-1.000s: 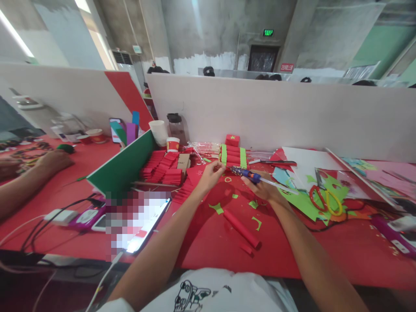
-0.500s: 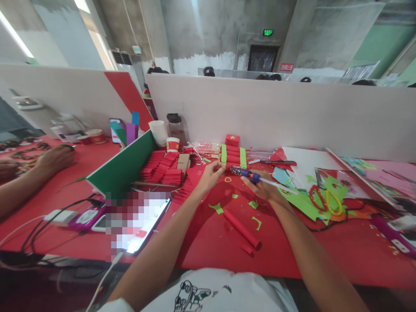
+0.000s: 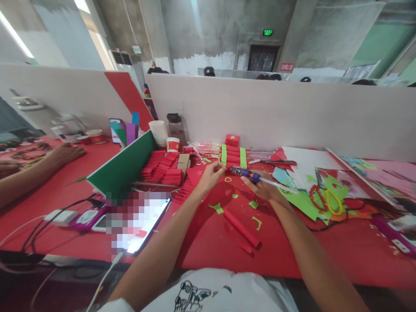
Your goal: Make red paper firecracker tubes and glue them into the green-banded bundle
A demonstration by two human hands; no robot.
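In my right hand (image 3: 260,185) is a blue hot glue gun (image 3: 250,175) with an orange trigger, and a clear glue stick (image 3: 277,185) juts from its back. Its nozzle points left at the closed fingertips of my left hand (image 3: 212,173). What those fingers pinch is too small to make out. Just beyond the nozzle lies a bundle of red paper rolls (image 3: 233,157) with light-green bands. A red box with a yellow star (image 3: 232,139) stands behind it. Nearer me lie a long red paper roll (image 3: 242,227) and light-green paper scraps (image 3: 216,209).
Stacked red paper pieces (image 3: 160,167) lie left, beside a green divider (image 3: 125,167). A lit phone (image 3: 149,225) rests by my left forearm. Scissors (image 3: 325,197) with red and yellow handles lie on green paper at right. A co-worker's hand (image 3: 66,154) is at far left.
My hands and the glue gun have hardly moved. The co-worker's hand at far left has shifted slightly right, with its fingers laid lower on the table.
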